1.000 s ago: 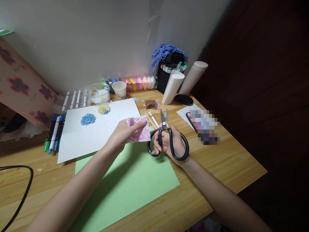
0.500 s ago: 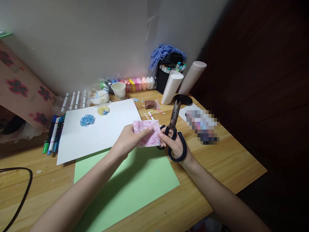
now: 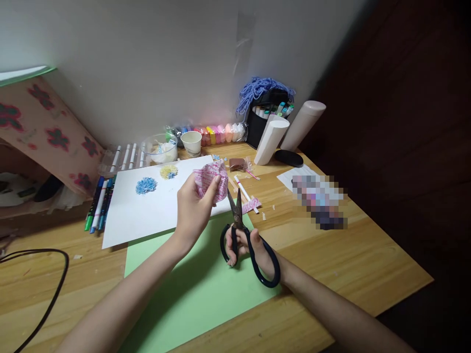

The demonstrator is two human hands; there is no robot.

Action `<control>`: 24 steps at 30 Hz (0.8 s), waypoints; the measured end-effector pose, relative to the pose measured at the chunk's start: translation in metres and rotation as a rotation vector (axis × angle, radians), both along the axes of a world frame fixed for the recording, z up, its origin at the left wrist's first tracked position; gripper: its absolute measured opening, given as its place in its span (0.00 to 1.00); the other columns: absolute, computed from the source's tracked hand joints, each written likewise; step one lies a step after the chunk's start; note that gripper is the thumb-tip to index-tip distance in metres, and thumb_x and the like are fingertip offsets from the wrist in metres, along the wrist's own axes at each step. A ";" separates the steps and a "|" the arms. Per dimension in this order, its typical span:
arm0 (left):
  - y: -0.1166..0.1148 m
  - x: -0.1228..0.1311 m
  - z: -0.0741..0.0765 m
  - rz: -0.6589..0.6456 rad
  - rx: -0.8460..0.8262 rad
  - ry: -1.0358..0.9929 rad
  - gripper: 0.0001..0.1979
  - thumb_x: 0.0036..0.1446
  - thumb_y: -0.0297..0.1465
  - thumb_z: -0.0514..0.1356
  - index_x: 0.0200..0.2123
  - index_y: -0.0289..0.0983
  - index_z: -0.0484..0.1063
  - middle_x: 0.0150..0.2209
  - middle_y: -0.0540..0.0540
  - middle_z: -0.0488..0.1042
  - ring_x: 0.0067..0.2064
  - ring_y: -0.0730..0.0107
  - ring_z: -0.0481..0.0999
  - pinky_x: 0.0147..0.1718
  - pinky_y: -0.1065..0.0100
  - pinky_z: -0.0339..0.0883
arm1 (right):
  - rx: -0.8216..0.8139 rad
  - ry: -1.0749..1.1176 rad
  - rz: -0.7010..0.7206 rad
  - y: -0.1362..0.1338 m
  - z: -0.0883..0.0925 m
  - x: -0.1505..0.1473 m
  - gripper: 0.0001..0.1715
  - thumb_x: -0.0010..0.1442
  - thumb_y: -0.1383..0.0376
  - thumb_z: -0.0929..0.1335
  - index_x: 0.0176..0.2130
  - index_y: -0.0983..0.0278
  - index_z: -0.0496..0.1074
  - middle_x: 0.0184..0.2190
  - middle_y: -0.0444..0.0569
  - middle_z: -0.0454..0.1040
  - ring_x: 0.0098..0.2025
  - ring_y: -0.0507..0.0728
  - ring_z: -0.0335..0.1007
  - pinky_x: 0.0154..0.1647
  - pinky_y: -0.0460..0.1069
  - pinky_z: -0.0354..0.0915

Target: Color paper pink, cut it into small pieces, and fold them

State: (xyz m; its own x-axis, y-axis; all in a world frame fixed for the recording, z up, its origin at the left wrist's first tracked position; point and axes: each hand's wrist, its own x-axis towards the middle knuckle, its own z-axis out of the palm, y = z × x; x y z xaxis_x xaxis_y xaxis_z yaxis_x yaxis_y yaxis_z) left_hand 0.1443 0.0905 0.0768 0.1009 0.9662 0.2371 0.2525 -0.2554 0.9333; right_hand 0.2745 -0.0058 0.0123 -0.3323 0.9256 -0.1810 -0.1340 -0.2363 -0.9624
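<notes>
A person's two bare forearms reach across a wooden table (image 3: 349, 264), over a pale green sheet (image 3: 198, 289) lying closest to the camera. The right hand (image 3: 253, 250) grips black-handled scissors (image 3: 238, 218) with its fingers through the loops. The blades are slightly parted and point up and away, toward the paper above them. The left hand (image 3: 193, 206) is raised above the table, its thumb and fingers pinched on a crumpled pink-scribbled paper (image 3: 211, 179). That paper hangs just above and to the left of the scissor tips. Whether the blades touch it cannot be told. A thin pink strip (image 3: 252, 205) and small scraps lie on the wood just right of the blades. Beyond the green sheet lies a white sheet (image 3: 147, 215) carrying a blue clump (image 3: 146, 186) and a yellow clump (image 3: 169, 171). A row of markers (image 3: 99, 201) lies along its left edge. A black cable (image 3: 55, 289) curves over the near left of the table. Further back, by the wall, stand a clear bowl (image 3: 160, 149), a paper cup (image 3: 193, 142) and a row of coloured clay packs (image 3: 221, 132). To their right a black pen holder (image 3: 257, 133) is topped with blue yarn (image 3: 263, 88), and two pale cylinders (image 3: 270, 139) lean beside it.
</notes>
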 end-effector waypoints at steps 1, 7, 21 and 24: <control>-0.001 0.001 -0.001 -0.017 -0.002 0.000 0.15 0.57 0.40 0.60 0.24 0.38 0.63 0.19 0.54 0.66 0.22 0.74 0.66 0.24 0.73 0.59 | 0.000 -0.001 0.000 0.000 -0.001 -0.002 0.47 0.45 0.26 0.49 0.34 0.63 0.62 0.23 0.43 0.63 0.24 0.52 0.63 0.34 0.51 0.67; 0.001 0.002 -0.004 -0.017 -0.049 -0.094 0.14 0.58 0.42 0.58 0.28 0.39 0.63 0.21 0.54 0.67 0.22 0.74 0.69 0.24 0.72 0.63 | 0.001 -0.014 0.033 0.001 -0.001 -0.001 0.49 0.45 0.26 0.47 0.35 0.63 0.62 0.22 0.44 0.64 0.26 0.53 0.65 0.35 0.51 0.66; 0.002 0.008 -0.028 -0.095 -0.026 -0.059 0.14 0.58 0.42 0.58 0.29 0.36 0.65 0.24 0.52 0.66 0.26 0.73 0.66 0.26 0.72 0.64 | 0.074 0.029 0.008 0.001 -0.012 0.003 0.46 0.44 0.26 0.49 0.31 0.62 0.60 0.19 0.40 0.61 0.21 0.51 0.62 0.27 0.48 0.63; 0.002 0.008 -0.029 -0.101 -0.034 -0.083 0.14 0.58 0.42 0.58 0.30 0.37 0.66 0.24 0.52 0.66 0.25 0.73 0.67 0.24 0.72 0.64 | 0.090 0.036 -0.007 0.001 -0.016 0.003 0.45 0.43 0.26 0.50 0.30 0.62 0.58 0.17 0.39 0.61 0.19 0.50 0.60 0.24 0.47 0.63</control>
State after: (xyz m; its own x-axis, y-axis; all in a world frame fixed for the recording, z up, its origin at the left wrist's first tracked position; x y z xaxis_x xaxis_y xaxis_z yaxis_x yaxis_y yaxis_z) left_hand 0.1527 0.0922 0.0477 0.1796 0.9598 0.2159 0.1483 -0.2434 0.9585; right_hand 0.2774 -0.0044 -0.0041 -0.3302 0.9401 -0.0847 -0.1708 -0.1478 -0.9742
